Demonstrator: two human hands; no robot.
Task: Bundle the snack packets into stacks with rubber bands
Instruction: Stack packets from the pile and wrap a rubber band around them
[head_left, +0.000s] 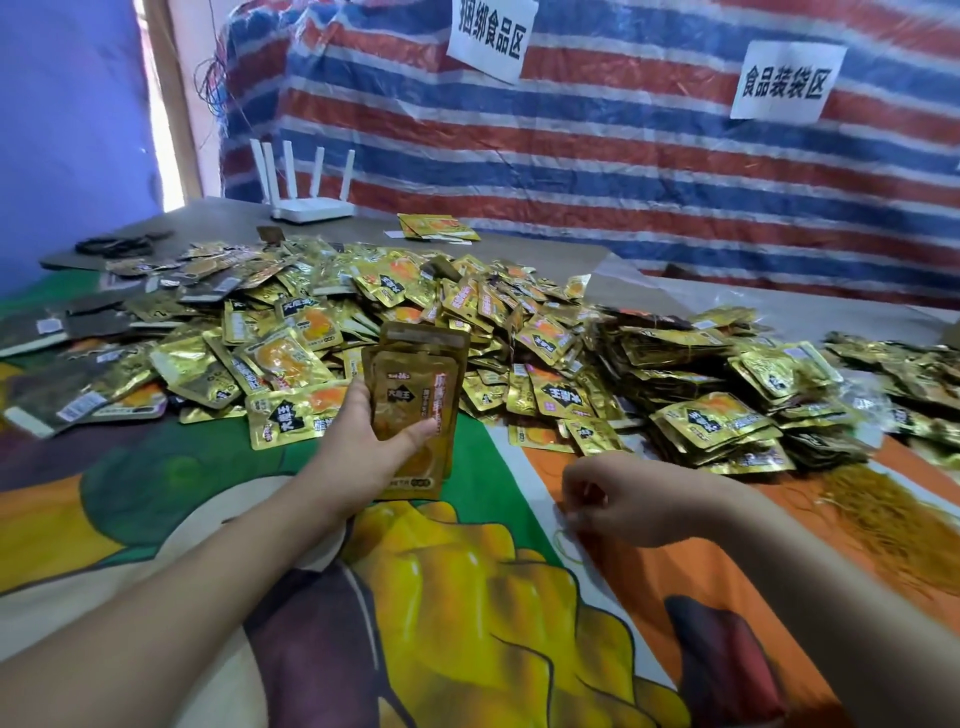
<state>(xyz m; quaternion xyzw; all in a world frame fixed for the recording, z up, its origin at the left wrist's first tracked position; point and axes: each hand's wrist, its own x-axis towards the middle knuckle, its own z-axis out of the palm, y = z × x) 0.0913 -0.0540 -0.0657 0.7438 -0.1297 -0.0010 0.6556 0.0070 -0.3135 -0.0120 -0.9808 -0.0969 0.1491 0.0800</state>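
— Several packets gathered upright in left hand (363, 436): small stack of packets (415, 405) gripped low, thumb across front face, fingers curled behind, top edges uneven. Held just above printed cloth (218, 493), in front of loose heap of packets (374, 312)

— Step in hand?

— Stack collected, not yet banded, by the look of it. Right hand (628, 499) down on cloth, fingers curled, tips pinched close over thin rubber band (563, 540) lying there. Band faint and yellowish; cannot tell whether already lifted or only touched

— Next move calls for?

— Likely: band picked clear of cloth, stretched open over fingertips, slipped round middle of stack while left hand keeps packets squared. Edges probably want tapping level first; foil looks slick, may slide

— Supply of bands?

— Tangle of rubber bands (893, 525) at far right on cloth, well apart from right hand. Banded bundles (727, 415) piled beyond right hand, between heap and far-right packets

— Progress?

— Judged early-to-middle: heap large, plenty unbundled
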